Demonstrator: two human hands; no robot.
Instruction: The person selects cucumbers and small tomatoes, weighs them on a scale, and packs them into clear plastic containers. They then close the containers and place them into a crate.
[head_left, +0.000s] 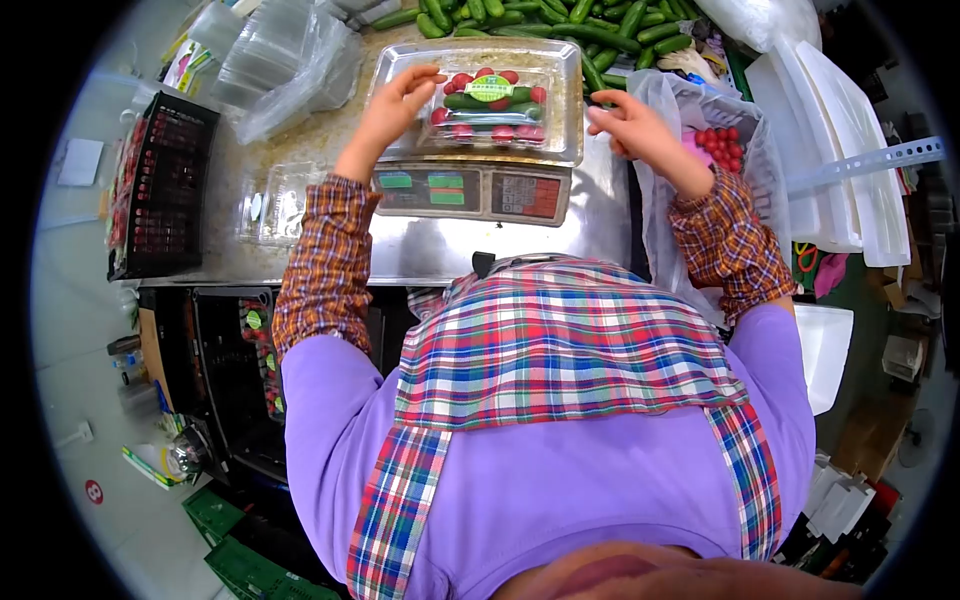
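I have the clear plastic pack of cucumbers and cherry tomatoes (490,107) in view on the metal tray (400,143) of the digital scale (472,190). A green-and-yellow label (490,88) sits on the upper part of the pack, and the scale's displays glow green beside a keypad with red on it.

On my left, the left hand (398,103) is over the tray with its fingers bent and loose, fingertips just beside the pack's upper left corner; it grips nothing, though I cannot tell whether a finger brushes the plastic. The right hand (640,132) is released too, thumb and fingers spread, near the tray's right rim and well apart from the pack.

The scale stands on a metal table (420,240). Left of it I see a clear container (275,205), then a black crate (165,190); behind these lies a bag of stacked clear containers (285,60). Loose cucumbers (620,30) are heaped beyond the tray. To the right, a plastic-lined crate (765,180) holds more cherry tomatoes (722,148), with white foam boxes (800,150) farther out.
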